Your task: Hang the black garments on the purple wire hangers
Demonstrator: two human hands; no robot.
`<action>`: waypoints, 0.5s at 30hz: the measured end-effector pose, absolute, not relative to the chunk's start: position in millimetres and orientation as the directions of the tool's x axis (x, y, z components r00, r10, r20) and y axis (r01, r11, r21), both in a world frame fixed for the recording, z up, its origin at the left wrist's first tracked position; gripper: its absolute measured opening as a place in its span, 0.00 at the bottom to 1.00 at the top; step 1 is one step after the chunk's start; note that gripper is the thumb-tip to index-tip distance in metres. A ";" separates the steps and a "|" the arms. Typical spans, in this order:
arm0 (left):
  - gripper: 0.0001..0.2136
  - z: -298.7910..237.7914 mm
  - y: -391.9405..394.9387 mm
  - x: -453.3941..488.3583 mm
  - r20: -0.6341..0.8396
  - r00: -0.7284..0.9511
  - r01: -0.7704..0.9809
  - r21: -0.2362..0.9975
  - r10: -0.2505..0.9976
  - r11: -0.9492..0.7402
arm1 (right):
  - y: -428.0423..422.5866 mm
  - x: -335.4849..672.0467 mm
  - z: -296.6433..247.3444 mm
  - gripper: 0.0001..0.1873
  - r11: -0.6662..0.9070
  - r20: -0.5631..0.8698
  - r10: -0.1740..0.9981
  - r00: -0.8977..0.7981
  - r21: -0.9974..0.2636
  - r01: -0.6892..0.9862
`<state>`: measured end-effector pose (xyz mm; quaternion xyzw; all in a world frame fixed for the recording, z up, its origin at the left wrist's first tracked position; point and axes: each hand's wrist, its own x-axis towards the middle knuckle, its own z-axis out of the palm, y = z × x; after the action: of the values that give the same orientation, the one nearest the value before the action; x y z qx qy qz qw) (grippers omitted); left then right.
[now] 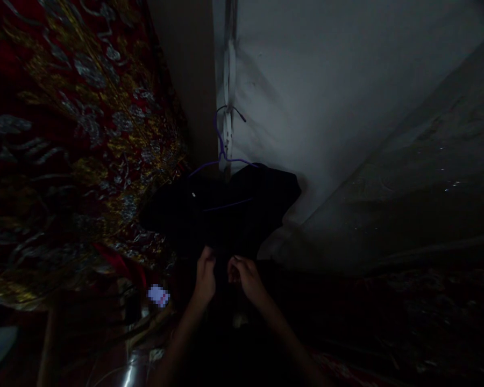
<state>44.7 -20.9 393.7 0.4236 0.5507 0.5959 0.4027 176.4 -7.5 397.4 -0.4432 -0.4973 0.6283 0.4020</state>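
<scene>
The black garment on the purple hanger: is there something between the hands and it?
Nothing visible does. The left hand and the right hand are both at the lower edge of the black garment, which hangs on the purple hanger by the white wall. Too dark to tell whether they grip the cloth.

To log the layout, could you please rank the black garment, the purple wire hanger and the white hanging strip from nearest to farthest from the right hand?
1. Black garment, at the right hand's fingertips.
2. Purple wire hanger, above, atop the garment.
3. White hanging strip, highest, on the wall.
</scene>
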 end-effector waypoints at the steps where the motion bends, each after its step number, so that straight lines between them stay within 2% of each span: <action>1: 0.13 388.7 -25.8 48.9 0.095 -0.282 0.077 0.994 0.955 -0.076 | -9.0 178.5 397.9 0.17 -0.187 -0.161 0.947 -0.278 -0.980 -0.072; 5: 0.17 378.2 -36.5 62.1 0.189 -0.152 0.310 0.941 0.970 -0.135 | -12.1 189.2 401.8 0.17 -0.174 -0.153 0.954 -0.257 -0.983 -0.063; 9: 0.12 388.6 -34.5 65.5 0.216 0.024 0.367 0.906 0.976 -0.210 | -13.1 201.5 408.2 0.18 -0.135 -0.121 0.950 -0.289 -0.990 -0.029; 15: 0.06 406.3 -36.3 70.9 0.215 0.042 0.426 0.880 0.976 -0.212 | -16.1 210.7 412.7 0.20 -0.119 -0.100 0.930 -0.353 -0.992 -0.032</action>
<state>70.9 -36.3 406.3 0.6477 0.5410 0.4319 0.3183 210.7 -16.1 412.7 -0.4166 -0.5390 0.6212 0.3874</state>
